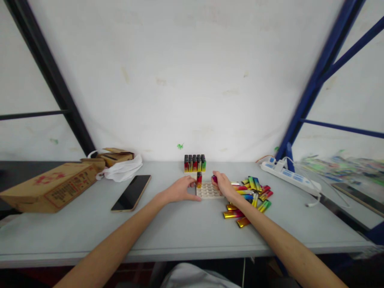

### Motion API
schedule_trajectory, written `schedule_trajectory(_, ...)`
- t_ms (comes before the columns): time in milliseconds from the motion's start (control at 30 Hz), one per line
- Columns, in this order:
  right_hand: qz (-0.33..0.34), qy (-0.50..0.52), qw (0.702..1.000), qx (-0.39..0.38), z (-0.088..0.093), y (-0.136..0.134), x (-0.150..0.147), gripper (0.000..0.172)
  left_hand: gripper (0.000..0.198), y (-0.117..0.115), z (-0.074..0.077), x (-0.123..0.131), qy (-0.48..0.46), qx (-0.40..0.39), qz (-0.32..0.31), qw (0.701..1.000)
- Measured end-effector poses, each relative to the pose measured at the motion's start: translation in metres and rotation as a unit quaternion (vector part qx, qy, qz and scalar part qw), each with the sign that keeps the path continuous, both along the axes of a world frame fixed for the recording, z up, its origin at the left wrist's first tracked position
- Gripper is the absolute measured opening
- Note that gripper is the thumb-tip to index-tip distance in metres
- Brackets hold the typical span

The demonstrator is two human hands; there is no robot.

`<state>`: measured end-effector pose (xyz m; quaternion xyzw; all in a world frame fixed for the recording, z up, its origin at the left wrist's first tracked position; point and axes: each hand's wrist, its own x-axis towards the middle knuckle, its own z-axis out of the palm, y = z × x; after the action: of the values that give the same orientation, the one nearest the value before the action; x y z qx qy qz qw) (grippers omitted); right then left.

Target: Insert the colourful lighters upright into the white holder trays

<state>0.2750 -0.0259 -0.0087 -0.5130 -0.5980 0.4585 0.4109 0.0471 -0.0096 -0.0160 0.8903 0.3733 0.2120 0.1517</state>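
A white lighter tray with rows of round-looking holes lies in front of me on the table. One red and yellow lighter stands upright in its back left corner. My left hand grips the tray's left end, thumb at the front corner and curled fingers at the back, close beside that lighter. Over the tray's right side, my right hand is closed around a lighter; only its dark red end shows. Several shiny multicoloured lighters lie in a loose pile under and beside my right forearm.
Behind the tray, a block of upright lighters stands near the wall. To the left are a phone, a white plastic bag and a cardboard box. A white power strip with cables lies at the right, by the blue metal post.
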Motion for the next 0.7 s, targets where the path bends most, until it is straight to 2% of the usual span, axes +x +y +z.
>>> schedule_trajectory(333, 0.005, -0.005, 1.0, -0.001, 0.0041, -0.0025, 0.0012, 0.042, 0.072, 0.001, -0.0008, -0.0006, 0.0, -0.002, -0.002, 1.0)
schedule_trajectory(533, 0.026, 0.011, 0.999, -0.014, -0.0006, 0.0013, 0.0008, 0.057, 0.068, 0.0016, -0.0009, -0.0004, -0.004, -0.002, -0.001, 1.0)
schedule_trajectory(600, 0.048, 0.03, 0.998, 0.003, -0.0025, 0.0029, 0.0008, 0.063, 0.067, 0.0016, -0.0008, -0.0005, -0.004, -0.001, -0.003, 1.0)
schedule_trajectory(700, 0.058, 0.028, 0.995, 0.078, -0.0044, 0.0049, 0.0021, 0.064, 0.065, 0.0013, -0.0004, -0.0004, -0.008, 0.0, -0.008, 1.0)
